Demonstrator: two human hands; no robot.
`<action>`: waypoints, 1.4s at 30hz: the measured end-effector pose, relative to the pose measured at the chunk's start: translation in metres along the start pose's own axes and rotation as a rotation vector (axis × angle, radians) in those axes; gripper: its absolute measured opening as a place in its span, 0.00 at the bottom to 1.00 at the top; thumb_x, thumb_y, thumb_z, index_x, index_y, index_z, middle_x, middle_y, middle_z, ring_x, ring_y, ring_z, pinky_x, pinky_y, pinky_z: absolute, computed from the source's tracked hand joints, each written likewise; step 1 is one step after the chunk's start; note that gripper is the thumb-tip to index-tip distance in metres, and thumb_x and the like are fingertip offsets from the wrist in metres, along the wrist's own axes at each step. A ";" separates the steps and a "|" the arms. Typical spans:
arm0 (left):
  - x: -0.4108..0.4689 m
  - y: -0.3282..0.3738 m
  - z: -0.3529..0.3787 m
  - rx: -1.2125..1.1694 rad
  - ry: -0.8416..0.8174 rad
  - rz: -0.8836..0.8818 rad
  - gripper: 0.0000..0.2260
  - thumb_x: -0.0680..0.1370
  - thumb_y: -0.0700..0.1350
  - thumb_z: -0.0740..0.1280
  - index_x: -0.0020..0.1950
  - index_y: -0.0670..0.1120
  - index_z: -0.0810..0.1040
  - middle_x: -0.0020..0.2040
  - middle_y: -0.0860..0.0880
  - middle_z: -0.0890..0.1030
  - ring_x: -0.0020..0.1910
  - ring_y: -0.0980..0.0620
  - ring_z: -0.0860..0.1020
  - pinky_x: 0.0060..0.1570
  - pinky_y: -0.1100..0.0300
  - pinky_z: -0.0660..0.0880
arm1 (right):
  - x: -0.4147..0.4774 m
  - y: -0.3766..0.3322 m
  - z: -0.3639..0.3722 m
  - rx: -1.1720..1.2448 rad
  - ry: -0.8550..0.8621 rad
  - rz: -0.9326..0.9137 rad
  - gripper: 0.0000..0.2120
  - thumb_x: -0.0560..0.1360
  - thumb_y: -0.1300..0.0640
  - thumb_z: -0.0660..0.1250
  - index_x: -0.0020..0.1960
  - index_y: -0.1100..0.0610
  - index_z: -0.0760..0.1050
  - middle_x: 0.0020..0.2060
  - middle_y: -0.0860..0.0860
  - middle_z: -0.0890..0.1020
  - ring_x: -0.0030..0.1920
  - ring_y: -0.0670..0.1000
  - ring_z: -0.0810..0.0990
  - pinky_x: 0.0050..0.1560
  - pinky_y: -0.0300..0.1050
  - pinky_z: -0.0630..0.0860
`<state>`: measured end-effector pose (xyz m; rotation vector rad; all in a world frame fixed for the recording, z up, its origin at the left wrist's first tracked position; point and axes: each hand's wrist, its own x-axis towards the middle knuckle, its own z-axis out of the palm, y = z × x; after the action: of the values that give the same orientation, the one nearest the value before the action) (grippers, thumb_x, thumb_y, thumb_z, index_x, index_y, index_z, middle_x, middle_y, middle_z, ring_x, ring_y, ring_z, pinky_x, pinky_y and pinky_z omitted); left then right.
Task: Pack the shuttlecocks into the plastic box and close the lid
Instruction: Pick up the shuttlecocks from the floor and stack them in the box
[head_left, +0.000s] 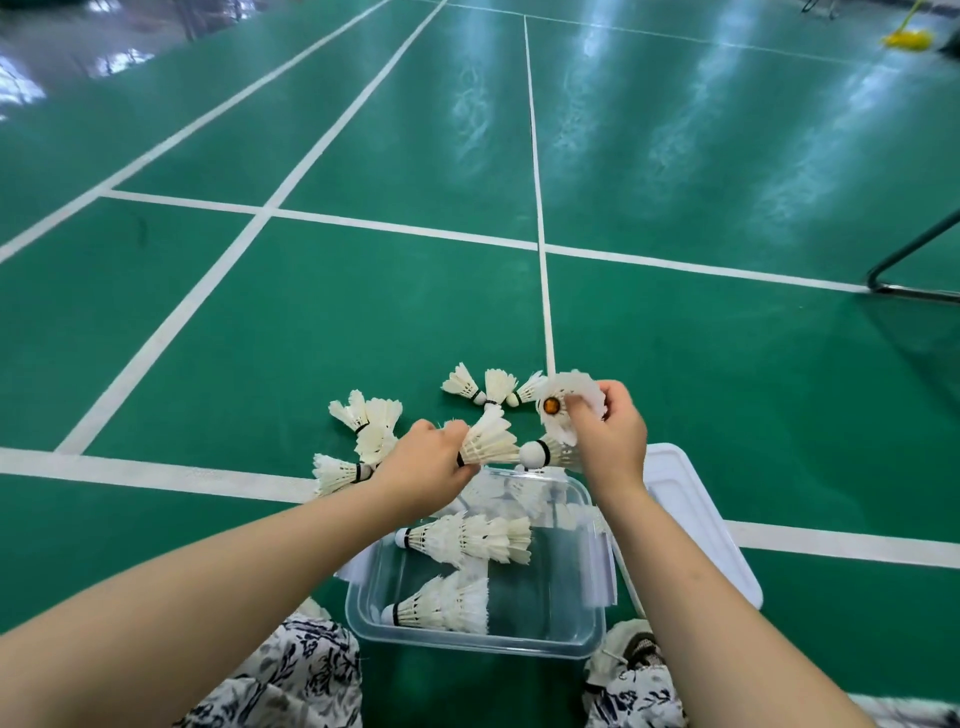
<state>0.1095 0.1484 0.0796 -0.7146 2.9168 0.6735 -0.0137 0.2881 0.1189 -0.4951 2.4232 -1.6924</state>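
left hand (426, 462) gripped a nested shuttlecock stack (488, 441) over the box's far rim | right hand (608, 431) pinched a single shuttlecock (571, 389) by its feathers | plastic box (478, 644) open on the floor, two shuttlecock rows (467, 538) inside | lid (691, 519) lay just right | loose shuttlecocks (363, 431) on floor beyond

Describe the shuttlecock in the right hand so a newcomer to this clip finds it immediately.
Start at the clear plastic box on the green court floor. Just beyond its far rim, the right hand grips a shuttlecock. Unlike its neighbours' white, black-banded corks, it shows an orange-brown centre facing the camera.
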 end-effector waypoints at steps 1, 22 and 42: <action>0.000 0.002 0.001 0.014 -0.007 0.012 0.11 0.78 0.52 0.59 0.52 0.44 0.68 0.47 0.43 0.78 0.46 0.48 0.65 0.44 0.52 0.69 | 0.001 -0.002 0.000 -0.025 -0.011 -0.029 0.06 0.75 0.60 0.65 0.40 0.56 0.70 0.30 0.46 0.72 0.31 0.45 0.68 0.29 0.31 0.65; -0.016 0.013 0.011 0.018 -0.161 0.050 0.14 0.77 0.55 0.61 0.51 0.45 0.69 0.47 0.42 0.79 0.53 0.45 0.70 0.44 0.55 0.65 | -0.009 0.005 0.011 -0.326 -0.014 -0.212 0.06 0.77 0.60 0.63 0.42 0.57 0.69 0.39 0.51 0.73 0.41 0.52 0.69 0.39 0.40 0.58; -0.016 -0.013 0.032 -0.559 -0.090 -0.170 0.12 0.75 0.48 0.68 0.58 0.51 0.75 0.46 0.54 0.78 0.48 0.52 0.74 0.46 0.60 0.66 | -0.009 -0.001 0.018 0.380 -0.207 0.333 0.12 0.78 0.57 0.62 0.36 0.56 0.72 0.29 0.47 0.74 0.31 0.45 0.71 0.34 0.36 0.71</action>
<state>0.1283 0.1589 0.0487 -0.9282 2.5484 1.4754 0.0001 0.2754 0.1127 -0.1882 1.8556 -1.7873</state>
